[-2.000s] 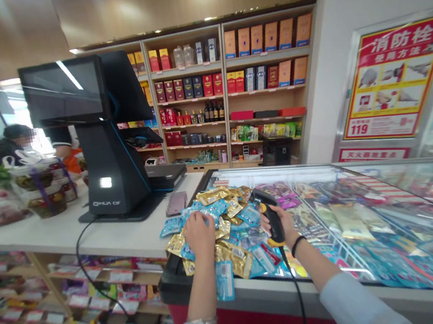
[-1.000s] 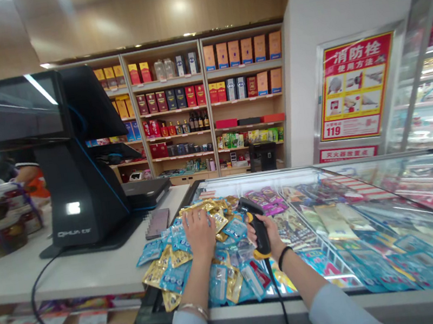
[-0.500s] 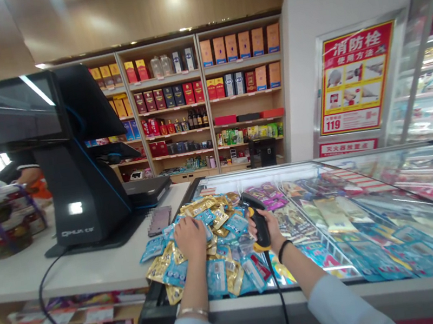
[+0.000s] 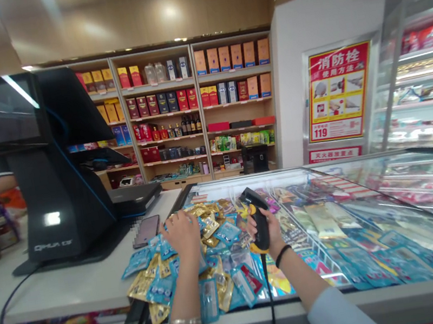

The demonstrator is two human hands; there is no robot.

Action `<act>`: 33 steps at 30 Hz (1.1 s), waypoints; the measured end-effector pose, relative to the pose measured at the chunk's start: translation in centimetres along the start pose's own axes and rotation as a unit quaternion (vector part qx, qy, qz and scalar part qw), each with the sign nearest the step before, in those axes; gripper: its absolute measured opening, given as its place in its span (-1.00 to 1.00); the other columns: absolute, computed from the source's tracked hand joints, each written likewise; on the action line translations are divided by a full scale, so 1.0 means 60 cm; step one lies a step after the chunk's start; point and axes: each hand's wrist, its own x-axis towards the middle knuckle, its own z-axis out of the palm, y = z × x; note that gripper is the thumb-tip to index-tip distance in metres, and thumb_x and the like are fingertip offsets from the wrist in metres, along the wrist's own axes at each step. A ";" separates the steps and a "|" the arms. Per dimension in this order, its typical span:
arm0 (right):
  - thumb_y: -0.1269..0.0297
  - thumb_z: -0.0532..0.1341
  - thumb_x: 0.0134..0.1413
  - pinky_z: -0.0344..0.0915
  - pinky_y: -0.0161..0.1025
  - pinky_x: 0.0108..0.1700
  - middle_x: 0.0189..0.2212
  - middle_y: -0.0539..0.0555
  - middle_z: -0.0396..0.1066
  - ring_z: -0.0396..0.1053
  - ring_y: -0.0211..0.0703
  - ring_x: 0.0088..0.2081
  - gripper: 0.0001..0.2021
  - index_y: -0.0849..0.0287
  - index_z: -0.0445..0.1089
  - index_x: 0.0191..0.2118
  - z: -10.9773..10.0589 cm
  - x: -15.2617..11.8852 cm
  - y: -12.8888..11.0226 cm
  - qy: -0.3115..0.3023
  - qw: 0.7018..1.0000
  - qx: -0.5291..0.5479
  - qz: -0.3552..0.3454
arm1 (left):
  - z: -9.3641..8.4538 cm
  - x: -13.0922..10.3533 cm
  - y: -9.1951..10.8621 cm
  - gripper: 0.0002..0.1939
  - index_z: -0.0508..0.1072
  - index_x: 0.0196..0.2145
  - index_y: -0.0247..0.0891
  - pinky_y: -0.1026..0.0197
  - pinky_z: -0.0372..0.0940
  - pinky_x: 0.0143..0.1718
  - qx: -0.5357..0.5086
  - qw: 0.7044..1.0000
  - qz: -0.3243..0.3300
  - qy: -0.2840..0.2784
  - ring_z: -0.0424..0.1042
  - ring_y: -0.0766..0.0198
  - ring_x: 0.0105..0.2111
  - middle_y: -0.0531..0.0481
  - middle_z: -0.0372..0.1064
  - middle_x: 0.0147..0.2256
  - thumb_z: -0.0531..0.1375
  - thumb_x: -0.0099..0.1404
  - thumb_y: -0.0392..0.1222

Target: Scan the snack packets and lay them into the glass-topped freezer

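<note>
Blue and gold packets (image 4: 157, 281) lie heaped on the left end of the glass-topped freezer (image 4: 241, 317). My left hand (image 4: 182, 233) rests palm down on the heap, its fingers spread and slightly bent. A black and yellow handheld scanner (image 4: 260, 226) is upright in my right hand (image 4: 271, 230), fingers wrapped round its handle, just right of the heap. The scanner's head points up and to the left, and its cable hangs down over the freezer's front edge. Whatever lies under my left palm is hidden.
A phone (image 4: 146, 231) lies on the white counter (image 4: 96, 282) beside the heap. The black register (image 4: 58, 198) stands at the left with a cable trailing down. Behind are shelves (image 4: 198, 83) of boxes and bottles. Part of a person's arm (image 4: 1, 182) shows far left.
The view has turned so the register and freezer sit further left. My left hand has shifted left over the heap, its fingers more spread. The scanner is still in my right hand.
</note>
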 end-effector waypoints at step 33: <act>0.16 0.15 -0.03 0.10 -0.35 -0.69 -0.65 -0.05 0.22 0.17 -0.25 -0.67 -0.83 0.14 0.31 -0.36 -0.197 -0.340 -0.456 0.265 0.937 -0.158 -0.166 | -0.048 -0.192 0.401 -0.78 0.48 -0.20 -0.18 0.15 0.27 -0.09 -0.239 0.801 0.394 -0.382 0.43 0.13 -0.11 -0.08 0.48 -0.17 0.12 0.25 -0.10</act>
